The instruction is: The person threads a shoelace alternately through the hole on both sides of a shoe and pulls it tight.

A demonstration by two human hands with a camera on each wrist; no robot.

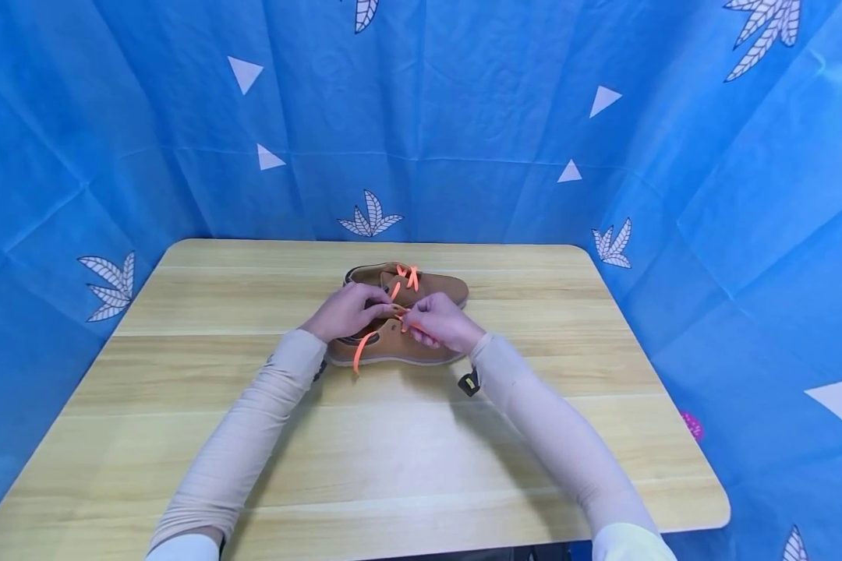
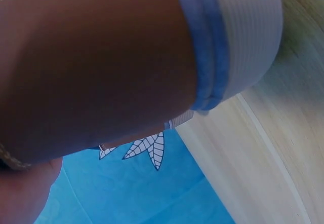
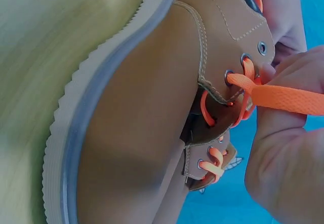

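A brown lace-up shoe [image 1: 393, 352] with a pale sole lies nearest me, toe to the right. Its orange shoelace [image 3: 291, 99] runs through metal eyelets, and one loose end [image 1: 362, 352] hangs over the near side by the heel. My right hand [image 1: 440, 321] pinches the lace above the eyelets between thumb and forefinger. At the shoe's opening, my left hand [image 1: 354, 310] holds the upper beside the laces; its fingertips are partly hidden. In the left wrist view, the shoe's brown side [image 2: 101, 67] covers most of that hand [image 2: 25, 193].
Behind the near shoe stands a matching brown shoe [image 1: 445, 287] with an orange lace [image 1: 412, 278]. Both are on a light wooden table [image 1: 393, 452]. A blue patterned curtain [image 1: 449, 117] hangs along the table's back and sides.
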